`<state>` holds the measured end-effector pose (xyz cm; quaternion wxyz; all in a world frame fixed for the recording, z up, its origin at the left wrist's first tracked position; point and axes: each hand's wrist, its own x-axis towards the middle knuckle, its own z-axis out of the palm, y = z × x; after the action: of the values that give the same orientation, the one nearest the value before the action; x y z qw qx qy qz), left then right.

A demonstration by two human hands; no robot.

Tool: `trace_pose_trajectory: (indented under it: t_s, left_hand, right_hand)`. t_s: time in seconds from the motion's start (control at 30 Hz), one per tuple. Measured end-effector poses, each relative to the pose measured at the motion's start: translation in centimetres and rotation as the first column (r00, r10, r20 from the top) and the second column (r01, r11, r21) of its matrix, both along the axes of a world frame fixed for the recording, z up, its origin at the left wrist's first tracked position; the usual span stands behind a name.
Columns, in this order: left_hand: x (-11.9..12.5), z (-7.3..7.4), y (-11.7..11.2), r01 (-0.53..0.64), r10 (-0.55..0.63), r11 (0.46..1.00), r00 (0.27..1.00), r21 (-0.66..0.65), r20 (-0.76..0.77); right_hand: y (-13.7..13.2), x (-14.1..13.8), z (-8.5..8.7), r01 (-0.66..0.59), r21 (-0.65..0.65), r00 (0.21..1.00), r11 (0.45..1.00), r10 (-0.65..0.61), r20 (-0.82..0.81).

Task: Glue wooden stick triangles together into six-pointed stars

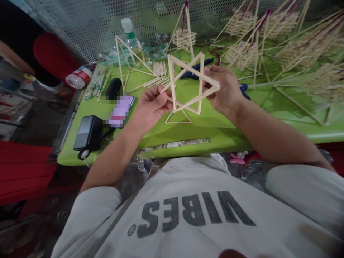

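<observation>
Both of my hands hold a star-shaped frame of thin wooden sticks [188,84] up above the green table [204,125]. My left hand [153,105] pinches the star's left point, fingers closed on the sticks. My right hand [224,89] grips the right point, fingers wrapped round it. Under the star, a small stick triangle [178,118] lies flat on the table. A loose pile of sticks [159,68] rests just behind the star.
Several finished stick ornaments [290,39] crowd the back right. A tall stick pyramid [128,61] and a plastic bottle [131,37] stand at back left. A phone [120,111], a black power adapter [88,132] and a lying bottle [78,77] sit at left. Blue scissors [192,70] lie behind the star.
</observation>
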<state>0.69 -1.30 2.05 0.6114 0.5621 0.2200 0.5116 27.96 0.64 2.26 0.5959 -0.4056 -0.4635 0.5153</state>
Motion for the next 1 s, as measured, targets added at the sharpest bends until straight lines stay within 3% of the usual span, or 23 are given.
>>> trace_pose_trajectory:
  t_s: [0.17,0.33,0.57,0.8,1.0]
  left_hand:
    - [0.0,-0.2,0.1,-0.035,0.035,0.999,0.999,0.005,-0.020]
    - [0.0,-0.1,0.0,-0.061,0.061,0.998,0.998,0.023,-0.020]
    - [0.2,-0.2,0.4,-0.117,0.117,0.993,0.993,0.014,-0.001]
    - [0.2,-0.2,0.3,-0.098,0.098,0.995,0.995,-0.001,-0.029]
    - [0.0,0.2,-0.2,-0.035,0.035,0.999,0.998,-0.012,-0.045]
  right_hand:
    - [-0.1,-0.3,-0.2,-0.064,0.093,0.998,0.994,0.064,-0.001]
    - [-1.5,-0.5,0.9,-0.195,0.155,0.980,0.968,0.200,-0.019]
    - [-2.7,-1.2,2.2,-0.098,0.118,0.995,0.988,0.100,-0.009]
    - [-2.7,-1.0,1.9,-0.237,0.118,0.968,0.964,0.245,-0.052]
    - [-2.5,-1.4,1.6,-0.211,0.171,0.973,0.962,0.224,-0.058]
